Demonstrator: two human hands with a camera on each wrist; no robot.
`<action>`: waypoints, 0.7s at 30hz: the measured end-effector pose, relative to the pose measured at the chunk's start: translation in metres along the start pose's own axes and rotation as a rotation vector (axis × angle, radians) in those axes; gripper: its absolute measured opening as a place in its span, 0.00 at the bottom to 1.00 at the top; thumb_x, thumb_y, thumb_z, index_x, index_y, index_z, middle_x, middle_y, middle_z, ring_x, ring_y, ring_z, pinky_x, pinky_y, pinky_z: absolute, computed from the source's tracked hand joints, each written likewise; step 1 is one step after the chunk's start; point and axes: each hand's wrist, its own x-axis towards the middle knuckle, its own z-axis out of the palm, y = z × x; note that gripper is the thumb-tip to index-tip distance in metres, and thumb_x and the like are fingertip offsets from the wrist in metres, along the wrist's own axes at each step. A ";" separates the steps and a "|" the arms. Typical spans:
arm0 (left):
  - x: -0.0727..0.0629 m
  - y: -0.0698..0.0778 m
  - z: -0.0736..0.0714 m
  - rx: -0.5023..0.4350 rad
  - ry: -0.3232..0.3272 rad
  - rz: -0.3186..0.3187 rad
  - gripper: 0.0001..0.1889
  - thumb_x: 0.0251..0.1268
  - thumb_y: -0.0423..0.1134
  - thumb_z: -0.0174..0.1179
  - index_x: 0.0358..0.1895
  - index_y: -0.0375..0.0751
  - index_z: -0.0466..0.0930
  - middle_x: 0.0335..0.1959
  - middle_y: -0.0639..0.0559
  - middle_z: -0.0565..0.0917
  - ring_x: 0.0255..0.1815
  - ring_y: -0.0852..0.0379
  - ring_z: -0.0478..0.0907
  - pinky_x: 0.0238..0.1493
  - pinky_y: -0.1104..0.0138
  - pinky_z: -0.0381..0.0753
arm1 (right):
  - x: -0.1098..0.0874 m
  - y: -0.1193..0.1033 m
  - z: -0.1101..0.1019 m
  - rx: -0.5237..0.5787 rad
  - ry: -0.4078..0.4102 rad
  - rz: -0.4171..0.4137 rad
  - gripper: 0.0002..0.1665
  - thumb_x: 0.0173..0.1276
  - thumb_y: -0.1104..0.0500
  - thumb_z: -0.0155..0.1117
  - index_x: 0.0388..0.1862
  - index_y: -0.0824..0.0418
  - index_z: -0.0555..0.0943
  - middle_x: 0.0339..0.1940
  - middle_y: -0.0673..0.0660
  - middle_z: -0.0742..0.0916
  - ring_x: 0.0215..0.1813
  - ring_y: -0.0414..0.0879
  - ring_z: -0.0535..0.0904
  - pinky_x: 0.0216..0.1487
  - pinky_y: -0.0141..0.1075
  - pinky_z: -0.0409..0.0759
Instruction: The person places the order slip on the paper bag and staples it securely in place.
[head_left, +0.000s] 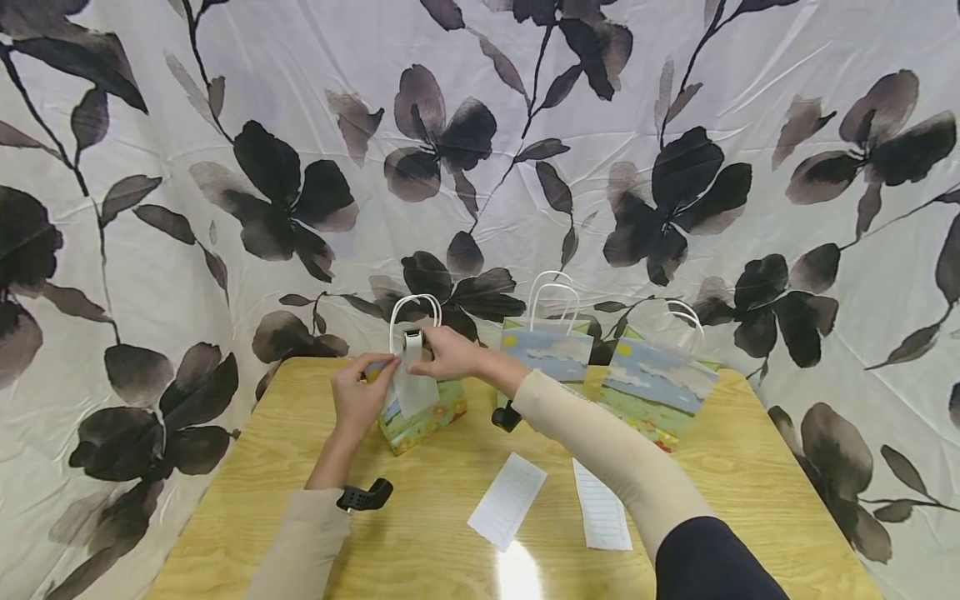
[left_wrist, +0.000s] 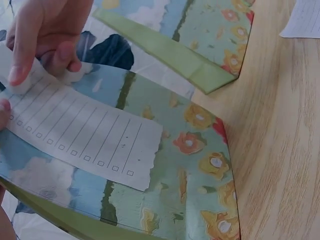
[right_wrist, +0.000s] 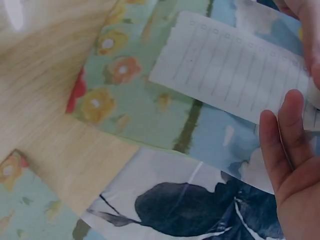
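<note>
A lined paper slip (head_left: 417,397) with a column of small checkboxes lies against the front of the left paper gift bag (head_left: 450,403), which has sky and flowers printed on it. My left hand (head_left: 358,398) pinches the slip's upper left edge at the bag; in the left wrist view only a bit of its thumb (left_wrist: 3,113) shows. My right hand (head_left: 448,353) holds a small white tape roll (head_left: 413,343) with a dark top over the slip's upper end. In the right wrist view, two of the right hand's fingers (right_wrist: 272,142) extend beside the slip.
Two similar gift bags, a middle one (head_left: 551,354) and a right one (head_left: 660,383), stand toward the table's back edge. Two more slips, a left one (head_left: 508,500) and a right one (head_left: 602,508), lie on the wooden table (head_left: 420,533). A floral cloth (head_left: 480,167) hangs behind.
</note>
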 end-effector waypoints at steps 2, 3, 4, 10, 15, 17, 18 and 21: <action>-0.001 -0.001 0.000 -0.008 0.004 -0.002 0.08 0.42 0.15 0.71 0.28 0.26 0.85 0.25 0.36 0.85 0.18 0.57 0.73 0.23 0.75 0.64 | 0.000 -0.001 0.003 -0.014 0.007 -0.001 0.20 0.65 0.54 0.70 0.50 0.62 0.75 0.36 0.52 0.82 0.34 0.40 0.75 0.36 0.31 0.72; -0.002 0.000 -0.001 -0.012 0.002 -0.002 0.08 0.43 0.16 0.71 0.28 0.26 0.85 0.25 0.36 0.85 0.18 0.56 0.73 0.22 0.74 0.64 | 0.000 -0.001 0.004 -0.026 0.016 -0.003 0.20 0.64 0.54 0.70 0.50 0.62 0.76 0.36 0.52 0.82 0.35 0.40 0.76 0.37 0.31 0.72; -0.001 0.001 -0.002 -0.014 -0.001 -0.001 0.08 0.43 0.16 0.71 0.28 0.26 0.85 0.25 0.36 0.85 0.18 0.54 0.74 0.22 0.72 0.65 | 0.000 -0.002 0.005 -0.029 0.027 -0.004 0.20 0.64 0.54 0.70 0.50 0.61 0.76 0.35 0.51 0.83 0.35 0.40 0.76 0.36 0.31 0.72; -0.002 0.002 -0.004 -0.007 -0.015 0.008 0.08 0.44 0.16 0.71 0.28 0.26 0.85 0.25 0.36 0.85 0.18 0.51 0.75 0.22 0.68 0.66 | -0.001 -0.002 0.010 -0.067 0.068 0.005 0.25 0.59 0.50 0.74 0.52 0.58 0.78 0.32 0.48 0.83 0.31 0.38 0.75 0.32 0.29 0.71; -0.007 -0.013 -0.002 -0.006 -0.012 0.009 0.08 0.43 0.17 0.72 0.28 0.27 0.86 0.25 0.38 0.85 0.18 0.52 0.74 0.21 0.68 0.65 | -0.001 -0.002 0.009 -0.045 0.074 -0.005 0.26 0.57 0.49 0.77 0.51 0.57 0.79 0.34 0.49 0.85 0.31 0.36 0.75 0.33 0.28 0.71; -0.009 -0.021 -0.001 -0.011 -0.014 -0.005 0.07 0.44 0.18 0.72 0.28 0.29 0.86 0.25 0.40 0.86 0.19 0.53 0.75 0.21 0.69 0.65 | -0.001 -0.002 0.007 -0.027 0.071 -0.018 0.26 0.58 0.49 0.76 0.50 0.58 0.78 0.36 0.48 0.85 0.31 0.35 0.77 0.35 0.28 0.73; -0.010 -0.026 -0.001 -0.012 -0.015 -0.014 0.07 0.45 0.19 0.73 0.28 0.30 0.86 0.26 0.41 0.86 0.19 0.54 0.75 0.22 0.70 0.66 | -0.001 -0.002 0.005 -0.023 0.068 -0.021 0.25 0.58 0.50 0.76 0.49 0.58 0.78 0.35 0.48 0.85 0.31 0.36 0.78 0.35 0.28 0.73; -0.013 -0.031 -0.001 -0.014 -0.029 -0.033 0.06 0.47 0.22 0.73 0.28 0.33 0.87 0.27 0.43 0.87 0.22 0.56 0.77 0.24 0.73 0.68 | -0.001 -0.002 0.002 -0.011 0.061 -0.034 0.25 0.57 0.50 0.77 0.49 0.59 0.79 0.33 0.47 0.85 0.29 0.36 0.77 0.34 0.28 0.73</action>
